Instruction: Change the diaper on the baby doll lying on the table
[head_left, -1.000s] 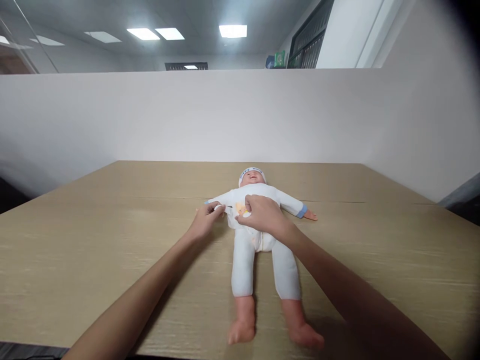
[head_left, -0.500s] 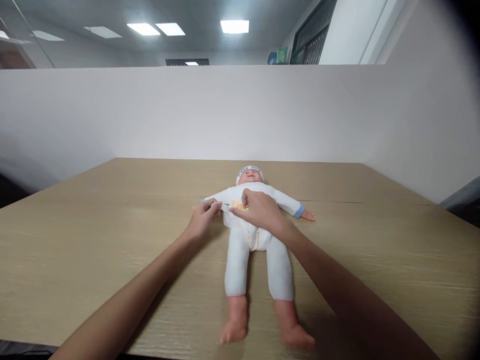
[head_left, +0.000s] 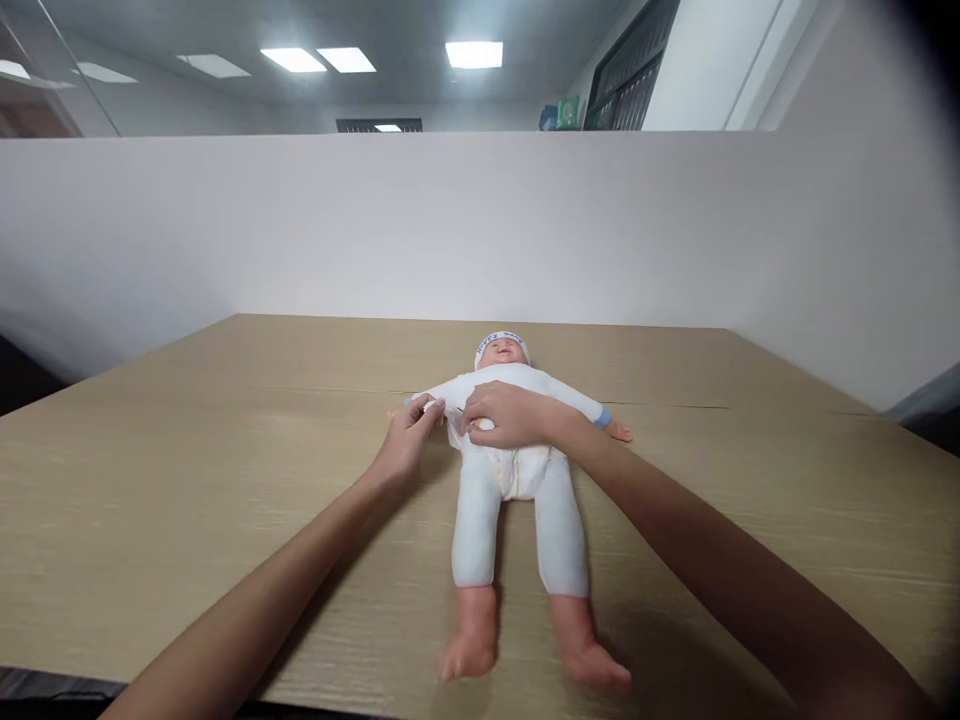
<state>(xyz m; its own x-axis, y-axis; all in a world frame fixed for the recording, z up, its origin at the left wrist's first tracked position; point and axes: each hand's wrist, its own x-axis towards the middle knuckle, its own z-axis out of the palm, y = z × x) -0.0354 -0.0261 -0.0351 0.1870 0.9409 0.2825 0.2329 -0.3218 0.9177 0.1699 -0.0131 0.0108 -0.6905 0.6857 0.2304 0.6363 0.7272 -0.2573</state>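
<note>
A baby doll [head_left: 556, 520] in a white suit with blue cuffs and a printed headband lies on its back, feet towards me. Round its hips is a white diaper [head_left: 519, 475] with a faint yellowish print. At the diaper's left side my left hand [head_left: 410, 435] pinches the diaper's side tab between thumb and fingers. My right hand [head_left: 506, 413] lies across the doll's belly, its fingers curled at the diaper's front waist edge. That hand hides much of the waistband, and what its fingertips hold is hard to see.
The doll lies on a wide wood-grain table [head_left: 225, 480]. Behind the table stands a plain white partition [head_left: 360, 225], which also closes off the right side. A green package [head_left: 568, 112] shows above the partition at the back.
My right hand has turned and its fingers have moved left and curled down over the diaper's front. My left hand keeps its pinch at the left side, nearly in place.
</note>
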